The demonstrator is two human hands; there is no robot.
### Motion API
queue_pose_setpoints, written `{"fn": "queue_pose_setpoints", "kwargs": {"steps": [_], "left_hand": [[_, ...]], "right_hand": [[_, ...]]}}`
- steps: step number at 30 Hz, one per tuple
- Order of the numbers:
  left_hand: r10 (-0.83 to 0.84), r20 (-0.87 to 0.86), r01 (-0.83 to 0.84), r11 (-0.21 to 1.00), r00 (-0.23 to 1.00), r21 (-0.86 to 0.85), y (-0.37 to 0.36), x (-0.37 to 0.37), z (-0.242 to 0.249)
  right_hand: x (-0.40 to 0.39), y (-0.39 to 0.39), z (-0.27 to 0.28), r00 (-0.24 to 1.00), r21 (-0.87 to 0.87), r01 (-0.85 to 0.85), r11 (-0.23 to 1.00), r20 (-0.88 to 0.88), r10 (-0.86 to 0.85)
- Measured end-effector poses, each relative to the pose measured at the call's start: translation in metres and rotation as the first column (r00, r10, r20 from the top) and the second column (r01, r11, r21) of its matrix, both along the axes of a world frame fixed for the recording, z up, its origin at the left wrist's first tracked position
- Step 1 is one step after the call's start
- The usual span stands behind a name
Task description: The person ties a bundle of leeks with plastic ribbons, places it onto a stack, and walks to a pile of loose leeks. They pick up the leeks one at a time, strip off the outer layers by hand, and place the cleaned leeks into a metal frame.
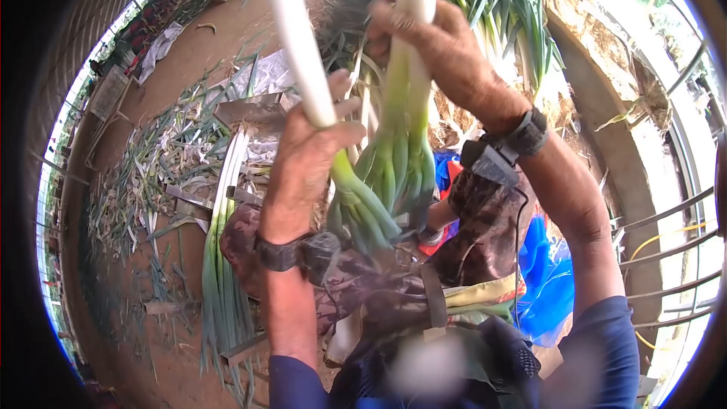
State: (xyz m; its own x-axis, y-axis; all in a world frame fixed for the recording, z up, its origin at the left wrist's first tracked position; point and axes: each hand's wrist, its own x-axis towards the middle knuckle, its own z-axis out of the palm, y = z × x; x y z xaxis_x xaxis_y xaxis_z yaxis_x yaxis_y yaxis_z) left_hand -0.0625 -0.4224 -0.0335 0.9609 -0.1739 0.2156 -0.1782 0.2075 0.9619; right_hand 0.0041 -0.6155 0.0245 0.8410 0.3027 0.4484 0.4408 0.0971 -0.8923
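Note:
In my left hand (310, 136) is a leek (297, 38), its thick white stalk pointing up and its green leaves hanging below the palm. My right hand (435, 42) is wrapped round another leek (405, 98), held upright with the white part above the fingers and the leaves spreading downward. The leaves of both hang close together above my lap. Left of my knees, several trimmed-looking leeks (227, 257) lie lengthwise across a metal rack (254, 115).
A large pile of leeks (485, 0) lies ahead to the right, beside a concrete ledge (606, 121). Leaf scraps (151, 174) cover the soil on the left. Blue plastic (547, 280) is by my right knee, and metal bars (674, 250) curve at the far right.

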Motion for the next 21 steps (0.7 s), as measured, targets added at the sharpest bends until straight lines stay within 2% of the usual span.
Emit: {"fn": "queue_pose_setpoints", "kwargs": {"steps": [1,3,6,8,9,11,13,15,16,17,19,20,21], "left_hand": [[0.012,-0.049,-0.017,0.995,0.999,-0.095,0.011,0.003,0.0],[0.063,-0.055,-0.06,0.996,0.996,0.064,0.016,0.003,0.019],[-0.007,-0.043,0.009,0.998,0.999,0.055,0.024,0.005,0.032],[0.049,-0.031,-0.046,0.993,0.998,0.112,0.019,0.003,0.043],[0.108,-0.014,-0.104,0.98,0.994,0.169,0.017,0.002,0.046],[0.145,0.021,-0.147,0.982,0.989,0.121,0.02,0.005,0.042],[0.171,0.051,-0.175,0.982,0.984,0.068,0.017,0.009,0.037],[0.057,0.183,-0.068,0.996,0.981,0.053,0.01,0.013,0.032],[-0.023,0.162,0.01,0.996,0.987,0.085,-0.002,0.015,0.027],[-0.146,0.126,0.153,0.987,0.981,-0.049,-0.022,0.017,0.021],[-0.127,0.134,0.099,0.975,0.983,0.199,-0.025,0.015,0.029],[-0.127,0.136,0.098,0.974,0.983,0.203,-0.024,0.014,0.027],[-0.079,0.108,0.063,0.987,0.991,0.146,-0.024,0.013,0.021]], "right_hand": [[0.001,-0.004,0.004,0.999,0.016,0.04,0.999,-0.003,-0.04],[0.006,-0.014,0.011,0.994,0.012,0.106,0.994,-0.024,-0.106],[-0.003,-0.023,0.033,0.99,-0.02,0.14,0.99,0.017,-0.14],[-0.018,-0.02,0.048,0.96,-0.016,0.246,0.969,-0.137,-0.246],[-0.015,-0.022,0.048,0.961,-0.015,0.244,0.97,-0.134,-0.243],[-0.009,-0.026,0.05,0.975,0.063,0.176,0.982,-0.152,-0.165],[-0.009,-0.03,0.047,0.964,0.027,0.206,0.978,-0.177,-0.198],[-0.001,-0.021,0.031,0.989,0.07,0.128,0.989,0.067,-0.133],[-0.004,-0.011,0.028,0.992,0.082,0.092,0.992,-0.094,-0.084],[-0.011,0.002,0.026,0.998,0.139,0.002,0.99,-0.06,0.007],[-0.021,0.012,0.024,1.0,0.039,-0.005,0.999,-0.007,0.006],[-0.016,0.014,0.023,0.99,0.124,-0.062,0.99,-0.118,0.076],[-0.018,0.014,0.022,0.99,0.126,-0.06,0.99,-0.121,0.075]]}}
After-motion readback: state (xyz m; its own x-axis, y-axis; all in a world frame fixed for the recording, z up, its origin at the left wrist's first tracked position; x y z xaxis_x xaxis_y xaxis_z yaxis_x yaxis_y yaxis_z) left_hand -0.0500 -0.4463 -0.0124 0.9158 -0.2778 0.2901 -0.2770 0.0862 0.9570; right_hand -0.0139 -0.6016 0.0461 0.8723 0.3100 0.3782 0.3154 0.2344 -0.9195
